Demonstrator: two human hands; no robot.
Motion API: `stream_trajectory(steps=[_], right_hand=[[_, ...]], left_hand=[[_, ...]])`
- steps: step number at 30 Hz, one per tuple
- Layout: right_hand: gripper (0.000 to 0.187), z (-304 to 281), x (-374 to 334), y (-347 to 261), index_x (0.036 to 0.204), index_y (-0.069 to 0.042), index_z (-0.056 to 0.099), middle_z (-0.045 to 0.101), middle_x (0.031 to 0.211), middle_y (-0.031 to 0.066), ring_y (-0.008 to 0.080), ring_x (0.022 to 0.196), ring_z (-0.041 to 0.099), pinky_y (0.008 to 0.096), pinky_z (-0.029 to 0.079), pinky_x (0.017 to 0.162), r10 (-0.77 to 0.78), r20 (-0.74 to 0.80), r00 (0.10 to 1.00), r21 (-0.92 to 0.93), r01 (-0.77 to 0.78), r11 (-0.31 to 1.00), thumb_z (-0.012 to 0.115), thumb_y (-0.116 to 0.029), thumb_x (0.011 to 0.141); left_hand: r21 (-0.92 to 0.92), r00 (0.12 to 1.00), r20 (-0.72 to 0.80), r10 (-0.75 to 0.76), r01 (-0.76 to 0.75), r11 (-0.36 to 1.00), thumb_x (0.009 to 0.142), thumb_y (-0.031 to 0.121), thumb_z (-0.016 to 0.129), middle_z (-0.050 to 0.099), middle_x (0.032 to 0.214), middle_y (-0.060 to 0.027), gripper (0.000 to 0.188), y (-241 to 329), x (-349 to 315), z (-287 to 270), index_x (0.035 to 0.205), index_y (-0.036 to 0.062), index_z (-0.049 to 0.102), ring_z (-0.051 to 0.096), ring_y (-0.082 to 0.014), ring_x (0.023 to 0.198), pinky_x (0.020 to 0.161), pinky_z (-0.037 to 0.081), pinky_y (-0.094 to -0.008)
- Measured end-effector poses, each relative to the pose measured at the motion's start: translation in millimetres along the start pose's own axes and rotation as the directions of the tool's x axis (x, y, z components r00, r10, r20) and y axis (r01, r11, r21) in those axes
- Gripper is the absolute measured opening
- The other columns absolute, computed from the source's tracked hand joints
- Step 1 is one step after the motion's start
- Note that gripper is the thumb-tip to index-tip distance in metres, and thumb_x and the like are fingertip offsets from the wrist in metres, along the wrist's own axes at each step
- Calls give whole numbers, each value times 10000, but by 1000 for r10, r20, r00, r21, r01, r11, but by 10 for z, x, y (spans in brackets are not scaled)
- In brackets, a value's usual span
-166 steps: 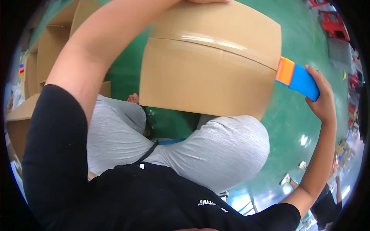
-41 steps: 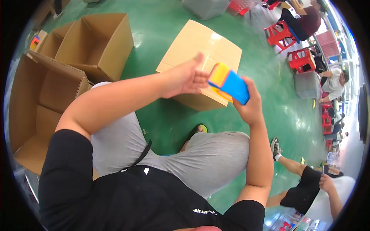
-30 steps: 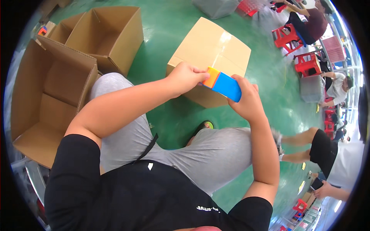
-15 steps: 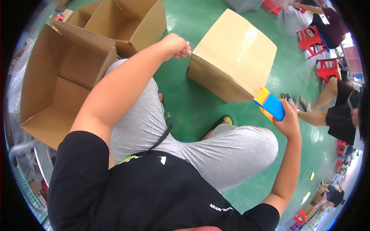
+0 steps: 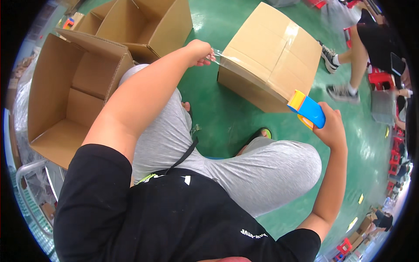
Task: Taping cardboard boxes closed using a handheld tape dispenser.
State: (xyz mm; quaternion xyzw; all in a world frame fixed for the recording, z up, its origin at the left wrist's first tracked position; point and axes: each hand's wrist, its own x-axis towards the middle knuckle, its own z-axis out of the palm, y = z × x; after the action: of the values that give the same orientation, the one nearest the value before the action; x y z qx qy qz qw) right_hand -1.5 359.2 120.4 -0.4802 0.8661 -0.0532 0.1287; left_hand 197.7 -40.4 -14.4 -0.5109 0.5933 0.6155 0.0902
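A closed tan cardboard box (image 5: 273,46), the landmark here, stands on the glossy green floor (image 5: 205,96) in front of the person, one clear strip already across the seam of its top. The left hand (image 5: 201,53), just beyond the box's left corner, has its fingers curled tight, pinching the end of a clear plastic tape strip (image 5: 229,60); the exact grip is hard to make out. The strip runs along the box's near top edge, its transparent middle barely traceable. At the box's near right corner, the right hand (image 5: 333,126) has its fingers wrapped around a blue plastic tape dispenser (image 5: 310,112) with a yellow-orange head; whether that head touches the cardboard cannot be told. White lettering (image 5: 253,234), inverted from this viewpoint and partly lost in folds, marks the black cotton T-shirt (image 5: 174,222); a single white patch (image 5: 187,180) sits near its hem. Left of the box are three open brown cardboard boxes (image 5: 99,72), the farthest mostly hidden, and beyond them a small orange-and-blue object (image 5: 68,23) too tiny to identify. Right of the box, two grey-and-black sneakers (image 5: 343,94) belong to another person, blurred and cut off by the rim; the red plastic stools (image 5: 381,81) behind overlap too much to count.
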Motion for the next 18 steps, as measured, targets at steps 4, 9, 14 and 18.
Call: stream_trajectory(steps=[4,9,14,18], right_hand=[[462,14,18,73,1090,-77,574,652,960,156,375,856,545,403,429,850,-20,-5,1000,-13,20,1000,663,-41,639],[462,32,37,44,1085,-92,574,655,960,144,373,849,520,400,438,848,8,19,1000,4,-8,1000,662,-29,635],[474,109,-10,76,1098,-90,577,650,982,147,378,876,519,410,443,854,11,-36,999,19,-10,1000,661,-34,635],[487,142,-26,142,1109,-86,578,647,988,155,383,888,519,422,450,858,-20,-73,997,20,22,1000,657,-30,632]], left_hand=[[40,1000,3,-12,12,999,956,223,536,704,913,-7,166,-27,44,68,997,101,640,623,-173,772,686,456,-339],[4,987,54,-151,151,989,944,217,536,689,920,-4,151,-51,105,216,1001,109,624,633,-210,825,738,460,-385],[-76,932,229,-280,304,950,979,455,468,625,1216,-35,512,-97,156,254,1369,123,477,553,-280,1220,1038,402,-466],[55,829,331,-451,460,886,968,584,427,504,1427,-100,666,-135,135,214,1438,112,409,465,-314,1328,1090,363,-486]])
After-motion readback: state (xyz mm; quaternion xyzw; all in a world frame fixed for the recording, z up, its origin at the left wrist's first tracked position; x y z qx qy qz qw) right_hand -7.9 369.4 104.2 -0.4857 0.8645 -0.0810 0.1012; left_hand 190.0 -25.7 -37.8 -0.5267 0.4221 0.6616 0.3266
